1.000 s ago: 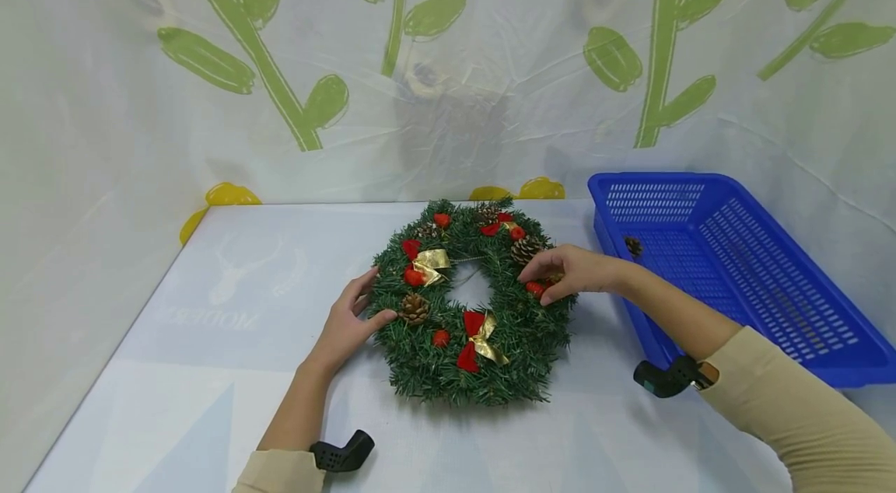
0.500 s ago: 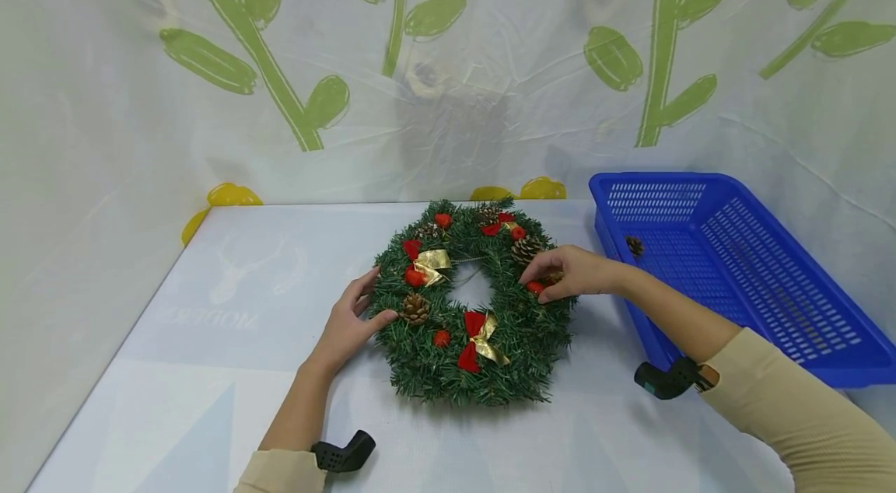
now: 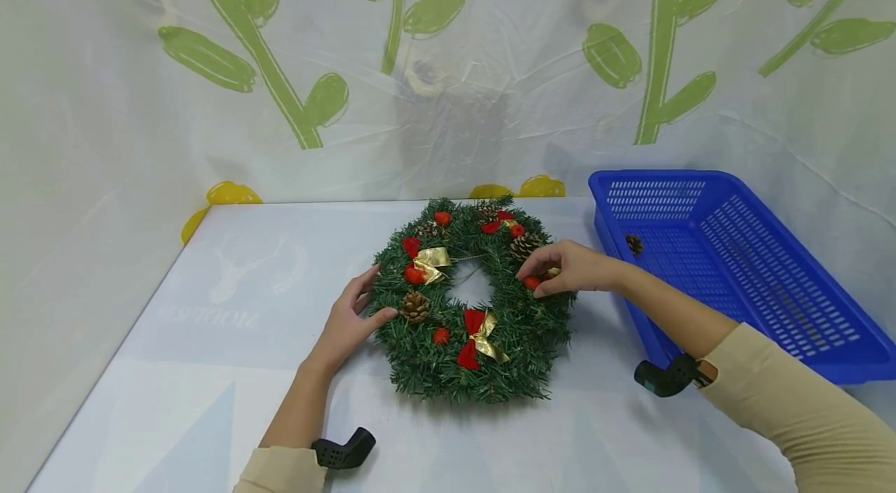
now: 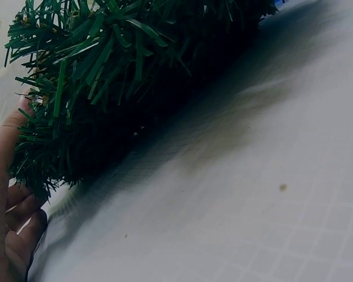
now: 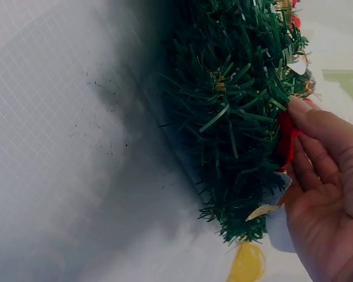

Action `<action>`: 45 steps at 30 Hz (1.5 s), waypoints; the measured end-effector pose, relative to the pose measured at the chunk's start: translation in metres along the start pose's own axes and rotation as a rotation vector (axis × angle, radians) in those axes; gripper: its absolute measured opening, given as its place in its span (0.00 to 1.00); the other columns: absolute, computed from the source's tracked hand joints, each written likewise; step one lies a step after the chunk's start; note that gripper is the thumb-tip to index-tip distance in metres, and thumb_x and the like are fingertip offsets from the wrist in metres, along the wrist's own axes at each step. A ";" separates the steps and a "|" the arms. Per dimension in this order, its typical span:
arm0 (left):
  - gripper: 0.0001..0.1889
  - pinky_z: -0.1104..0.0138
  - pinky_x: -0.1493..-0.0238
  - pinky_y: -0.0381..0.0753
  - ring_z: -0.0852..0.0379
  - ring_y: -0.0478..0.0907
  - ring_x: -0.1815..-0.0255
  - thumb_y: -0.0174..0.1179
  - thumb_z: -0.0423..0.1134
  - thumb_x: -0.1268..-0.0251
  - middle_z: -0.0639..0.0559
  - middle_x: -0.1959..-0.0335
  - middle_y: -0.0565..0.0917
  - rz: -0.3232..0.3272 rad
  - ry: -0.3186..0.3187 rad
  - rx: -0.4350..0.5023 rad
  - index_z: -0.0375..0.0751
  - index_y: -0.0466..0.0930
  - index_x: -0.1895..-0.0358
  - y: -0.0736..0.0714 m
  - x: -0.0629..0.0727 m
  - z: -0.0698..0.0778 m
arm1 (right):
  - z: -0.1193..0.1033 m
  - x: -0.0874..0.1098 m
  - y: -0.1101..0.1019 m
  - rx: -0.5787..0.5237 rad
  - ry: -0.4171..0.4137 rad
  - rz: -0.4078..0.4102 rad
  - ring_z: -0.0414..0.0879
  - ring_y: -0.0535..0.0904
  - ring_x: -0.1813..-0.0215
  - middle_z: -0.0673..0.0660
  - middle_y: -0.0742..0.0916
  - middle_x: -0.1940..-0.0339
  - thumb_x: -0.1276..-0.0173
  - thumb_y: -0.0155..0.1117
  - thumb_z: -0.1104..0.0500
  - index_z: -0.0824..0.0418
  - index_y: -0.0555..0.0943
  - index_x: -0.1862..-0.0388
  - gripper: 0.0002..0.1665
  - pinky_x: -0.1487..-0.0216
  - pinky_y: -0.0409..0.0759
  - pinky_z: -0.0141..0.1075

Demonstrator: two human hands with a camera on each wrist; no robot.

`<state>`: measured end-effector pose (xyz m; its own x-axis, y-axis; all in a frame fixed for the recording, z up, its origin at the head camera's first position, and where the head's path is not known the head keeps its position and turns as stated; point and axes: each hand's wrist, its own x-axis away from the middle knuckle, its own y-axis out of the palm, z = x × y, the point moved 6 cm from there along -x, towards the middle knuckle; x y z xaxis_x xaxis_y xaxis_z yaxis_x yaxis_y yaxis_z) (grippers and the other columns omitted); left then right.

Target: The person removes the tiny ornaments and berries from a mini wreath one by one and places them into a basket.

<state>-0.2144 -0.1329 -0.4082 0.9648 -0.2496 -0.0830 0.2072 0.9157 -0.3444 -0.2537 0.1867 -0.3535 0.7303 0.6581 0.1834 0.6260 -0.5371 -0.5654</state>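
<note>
1. Largest in my feed is the white surface, with the decorated wreath lying at its middle.
2. The blue basket sits to the wreath's right, apart from it. Inside I make out one pinecone, close to the near-left wall; the right arm crosses in front of the basket, so part of it is hidden from me.
3. The wreath bears bows, cones and red balls around its ring. I judge the step in hand to be seating or adjusting a decoration on its right side; I'd keep the ring flat and part the needles so the piece sits down among them.
4. The left hand holds the wreath's left edge, thumb on top and fingers curled at the outer side. I'd keep that hold firm but light, to steady the ring without crushing the greenery.
5. The right hand pinches a red ornament between thumb and fingers. I'd press it in low and straight, then let go gently.
6. The front bow lies near the hole; I'd keep knuckles clear of it.
7. Smallest is a red ball, just left of that bow.
</note>
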 end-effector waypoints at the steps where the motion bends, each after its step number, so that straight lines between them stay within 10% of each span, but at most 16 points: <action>1: 0.39 0.49 0.28 0.58 0.38 0.57 0.30 0.63 0.36 0.38 0.36 0.30 0.59 -0.001 0.001 -0.001 0.37 0.53 0.27 0.000 0.000 0.000 | 0.000 0.000 0.000 -0.001 0.001 0.001 0.53 0.80 0.49 0.62 0.85 0.53 0.42 0.69 0.65 0.67 0.81 0.51 0.19 0.51 0.81 0.35; 23: 0.39 0.48 0.28 0.57 0.38 0.56 0.29 0.63 0.34 0.38 0.35 0.30 0.59 0.001 -0.006 0.011 0.37 0.53 0.27 0.000 0.000 0.000 | -0.008 0.002 -0.013 -0.054 -0.032 0.068 0.55 0.79 0.47 0.70 0.77 0.41 0.43 0.69 0.67 0.74 0.79 0.48 0.22 0.48 0.81 0.36; 36: 0.39 0.48 0.28 0.57 0.37 0.56 0.29 0.63 0.35 0.38 0.35 0.30 0.59 -0.003 -0.007 0.008 0.36 0.53 0.27 0.000 0.000 0.001 | -0.010 0.004 -0.015 -0.070 -0.039 0.063 0.39 0.83 0.57 0.63 0.86 0.55 0.43 0.71 0.62 0.71 0.81 0.52 0.21 0.55 0.83 0.32; 45: 0.40 0.50 0.28 0.57 0.41 0.56 0.28 0.64 0.38 0.39 0.41 0.29 0.59 0.011 0.008 0.015 0.46 0.54 0.26 0.000 -0.010 -0.033 | -0.011 0.006 -0.019 -0.149 -0.015 0.058 0.39 0.83 0.57 0.64 0.85 0.53 0.42 0.70 0.62 0.74 0.79 0.49 0.24 0.54 0.83 0.33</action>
<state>-0.2292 -0.1405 -0.4386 0.9656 -0.2422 -0.0943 0.1993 0.9230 -0.3293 -0.2583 0.1949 -0.3330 0.7628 0.6311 0.1409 0.6175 -0.6460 -0.4488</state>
